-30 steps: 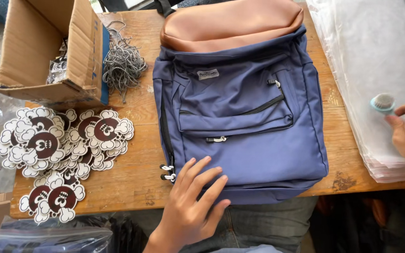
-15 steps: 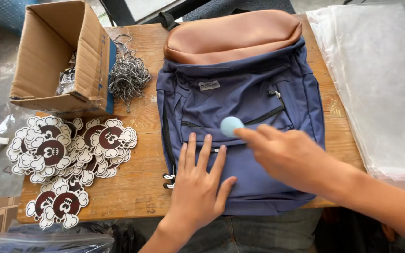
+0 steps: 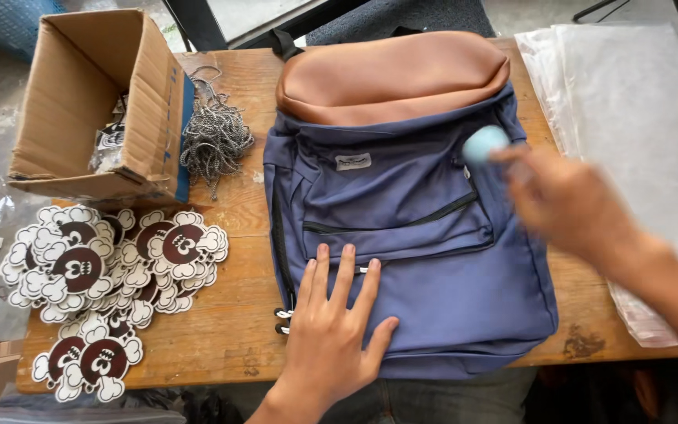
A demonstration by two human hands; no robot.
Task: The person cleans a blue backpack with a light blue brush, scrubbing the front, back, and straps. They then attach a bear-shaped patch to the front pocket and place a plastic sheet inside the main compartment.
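L hand (image 3: 329, 334) is lying flat, fingers spread, palm pressing the lower front of the blue backpack (image 3: 402, 235), fingertips just under the front pocket zip (image 3: 402, 224). It is gripping nothing, just pinning fabric. R hand (image 3: 566, 200) is blurring w/ motion over the bag's upper right side, fingers closing on a small pale-blue round object (image 3: 485, 144), prob. a disc or cap; exact kind can't be told.

Judgement on doing this well: L palm should be holding the panel taut and flat so the fabric isn't bunching; R hand should be slowing before contact and lining the disc up square to the cloth.

Backpack is lying front-up on the wooden desk (image 3: 229, 330), roughly centred. Long axis is running near to far: brown top flap (image 3: 390, 74) pointing away from the person, bottom edge overhanging the near desk edge a little.

Outward, left: tangle of speckled cords (image 3: 215, 141), open cardboard box (image 3: 88, 102), piles of flower-edged brown-and-white tags (image 3: 96, 275). Right: stack of clear plastic bags (image 3: 637, 126).
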